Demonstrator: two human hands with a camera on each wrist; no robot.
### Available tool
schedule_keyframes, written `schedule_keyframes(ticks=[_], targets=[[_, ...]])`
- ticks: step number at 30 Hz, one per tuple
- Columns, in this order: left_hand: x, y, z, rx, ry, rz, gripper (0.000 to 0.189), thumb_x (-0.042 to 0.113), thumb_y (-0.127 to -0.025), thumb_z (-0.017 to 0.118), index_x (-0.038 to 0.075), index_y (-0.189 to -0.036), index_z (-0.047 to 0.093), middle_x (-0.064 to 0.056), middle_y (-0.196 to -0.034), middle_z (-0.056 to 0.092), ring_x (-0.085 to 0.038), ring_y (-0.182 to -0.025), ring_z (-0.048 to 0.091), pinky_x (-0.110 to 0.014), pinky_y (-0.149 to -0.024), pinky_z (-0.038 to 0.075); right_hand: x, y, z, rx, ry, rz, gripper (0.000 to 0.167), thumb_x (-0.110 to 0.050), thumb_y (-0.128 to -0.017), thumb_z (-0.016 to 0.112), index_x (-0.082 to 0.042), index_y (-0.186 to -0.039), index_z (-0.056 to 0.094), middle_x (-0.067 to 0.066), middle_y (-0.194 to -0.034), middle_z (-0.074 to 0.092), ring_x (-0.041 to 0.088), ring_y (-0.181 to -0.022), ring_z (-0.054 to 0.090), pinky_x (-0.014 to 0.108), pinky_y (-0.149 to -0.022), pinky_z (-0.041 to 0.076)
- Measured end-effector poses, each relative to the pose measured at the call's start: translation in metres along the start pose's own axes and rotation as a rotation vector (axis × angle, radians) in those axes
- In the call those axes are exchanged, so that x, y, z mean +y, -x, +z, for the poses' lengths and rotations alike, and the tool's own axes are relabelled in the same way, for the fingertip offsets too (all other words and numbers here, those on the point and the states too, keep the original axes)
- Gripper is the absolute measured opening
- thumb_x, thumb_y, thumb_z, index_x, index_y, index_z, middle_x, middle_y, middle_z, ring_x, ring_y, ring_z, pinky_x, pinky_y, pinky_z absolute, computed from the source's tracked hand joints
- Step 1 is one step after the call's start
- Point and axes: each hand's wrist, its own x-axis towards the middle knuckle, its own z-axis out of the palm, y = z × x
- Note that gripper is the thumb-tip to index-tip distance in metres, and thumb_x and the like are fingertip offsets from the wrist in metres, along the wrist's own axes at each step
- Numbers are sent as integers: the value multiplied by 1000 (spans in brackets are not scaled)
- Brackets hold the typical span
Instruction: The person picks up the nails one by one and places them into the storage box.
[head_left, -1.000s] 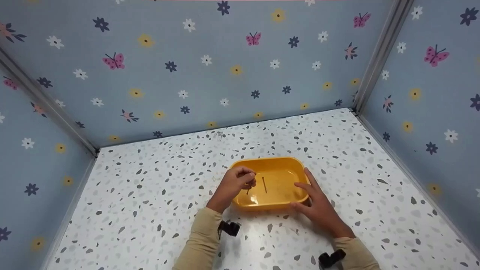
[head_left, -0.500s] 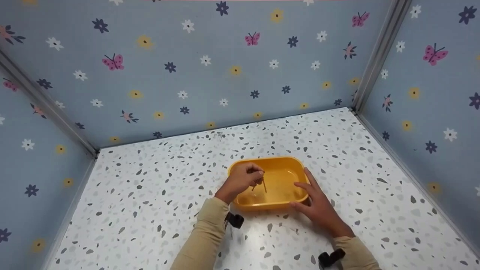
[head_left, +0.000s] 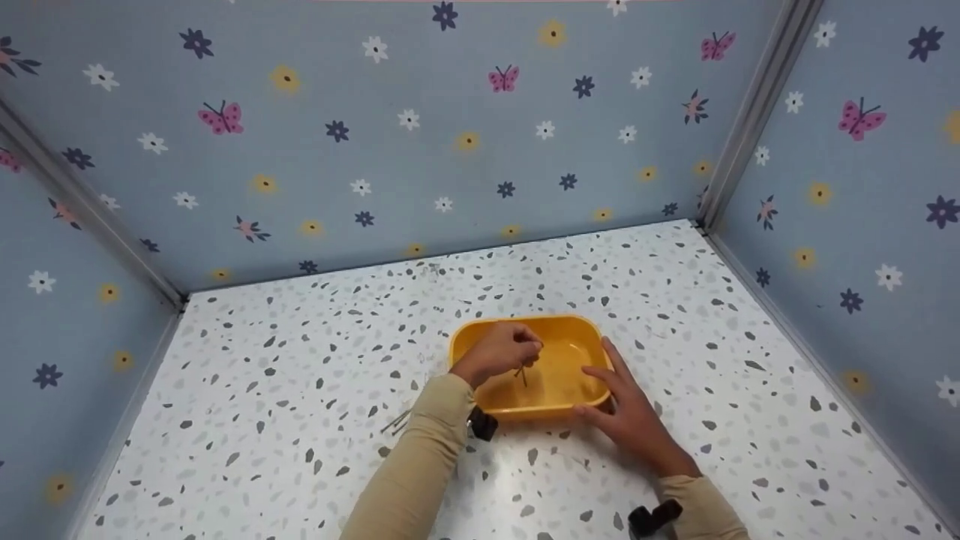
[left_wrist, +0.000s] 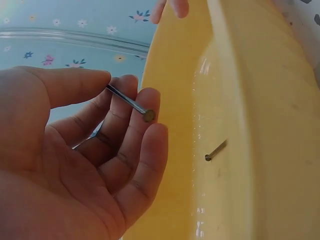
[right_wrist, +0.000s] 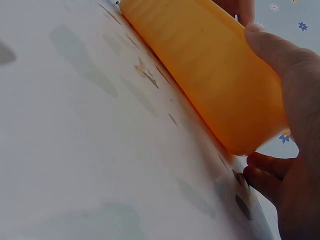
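Observation:
Over the yellow plastic tub [head_left: 517, 411], my left hand [head_left: 498, 350] pinches a metal nail [left_wrist: 129, 102] between thumb and fingertips, its flat head tilted down. A second nail [left_wrist: 216, 150] lies on the tub's floor below that hand. My right hand [head_left: 634, 412] holds the tub's right end; in the right wrist view its thumb [right_wrist: 272, 47] is on the rim and other fingers are low at the outer wall. Left of the tub, beside the left sleeve, several nails [head_left: 395, 423] lie on the table, partly hidden by the forearm.
The tub stands on a white speckled table [head_left: 300, 352]. Blue panels [head_left: 420, 97] printed with flowers and butterflies rise at the back and both sides, joined by grey metal corner posts [head_left: 757, 112]. Each wrist wears a black camera mount [head_left: 654, 517].
My left hand has moved rightward, farther over the tub, still pinching the nail. The nails on the table at left have come into sight. The right hand stays on the tub.

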Motion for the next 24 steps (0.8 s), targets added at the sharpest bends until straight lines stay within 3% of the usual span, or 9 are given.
schedule_keyframes(ticks=[5,10,15,19,24], targets=[[1,-11,6,-38,-32,-46,18,9,-98,63,-4,-109,69,-10,-92,68,-20,-79,61,-39,-78,55,0,0,1,15,9,13,67,-52,-87,74,-12,-139,57,-5,-168,7,23,-150,19,44,-115,26],[-4,-14,6,-46,-30,-73,17,8,-98,62,-4,-109,68,-14,-96,68,-21,-79,61,-43,-81,55,0,-1,3,1,16,10,68,-53,-87,72,-12,-140,57,-7,-168,6,23,-150,18,44,-116,25],[-4,-13,7,-50,-33,-55,20,11,-99,62,-4,-110,68,-19,-99,69,-25,-82,62,-41,-78,55,-1,-1,3,-2,12,3,67,-52,-88,72,-12,-139,57,-5,-168,6,25,-150,19,46,-116,25],[-3,-13,7,-40,-70,-37,22,15,-99,62,-3,-110,69,-14,-98,69,-24,-86,63,-36,-78,53,-1,0,2,4,20,-3,67,-51,-88,73,-11,-139,57,-3,-168,6,28,-150,20,48,-116,26],[-3,-11,3,-26,-50,-22,24,17,-100,62,-4,-110,68,-7,-95,67,-20,-87,63,-32,-77,52,1,1,1,13,27,-14,66,-49,-87,75,-11,-138,58,-4,-168,6,30,-150,21,50,-115,27]])
